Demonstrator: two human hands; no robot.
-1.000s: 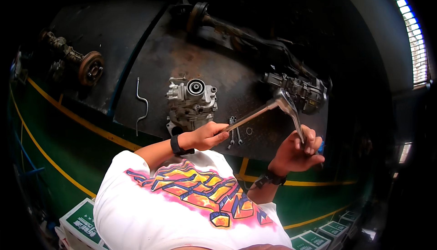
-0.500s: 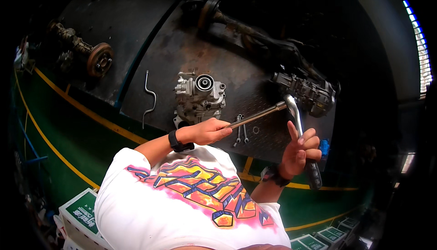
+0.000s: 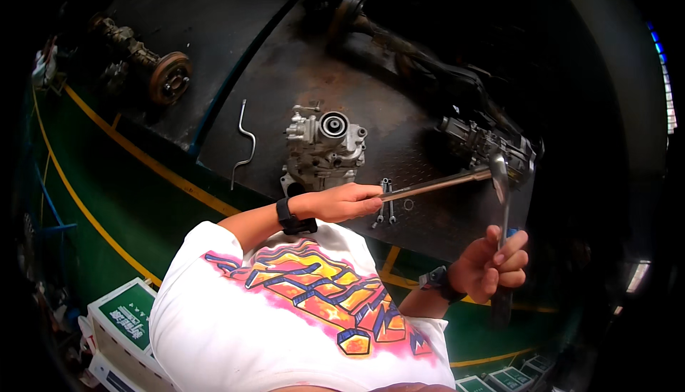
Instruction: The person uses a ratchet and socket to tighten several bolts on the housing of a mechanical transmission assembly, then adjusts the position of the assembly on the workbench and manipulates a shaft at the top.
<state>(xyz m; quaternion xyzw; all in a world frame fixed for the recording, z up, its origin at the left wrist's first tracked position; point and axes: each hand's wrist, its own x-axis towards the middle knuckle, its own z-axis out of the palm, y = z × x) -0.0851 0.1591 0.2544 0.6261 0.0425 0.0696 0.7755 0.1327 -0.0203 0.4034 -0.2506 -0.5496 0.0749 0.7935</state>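
My left hand [image 3: 351,202] is closed round one end of a long steel extension bar [image 3: 437,183], which points right and slightly away. At its far end the bar joins the head of a ratchet wrench [image 3: 499,171]. My right hand [image 3: 494,262] grips the ratchet's handle, the fingers curled round it; its dark lower grip is smeared and dim. Just beyond my left hand a grey metal gearbox-like assembly [image 3: 327,151] with a round bearing opening on top stands on the dark bench. Small combination wrenches [image 3: 386,210] lie beneath the bar, beside a thin ring [image 3: 408,205].
A bent steel speed-handle [image 3: 247,146] lies left on the bench [image 3: 267,85]. Behind the ratchet sits a second, darker gear unit [image 3: 467,137]. A long axle [image 3: 403,46] crosses the back; another axle with a rusty hub [image 3: 171,78] lies far left. Boxes [image 3: 125,321] stand at lower left.
Both hands and the joined tool have moved right, the ratchet furthest. The bar lies flatter. My right hand has shifted lower, its forefinger now curled. The whole view has shifted slightly.
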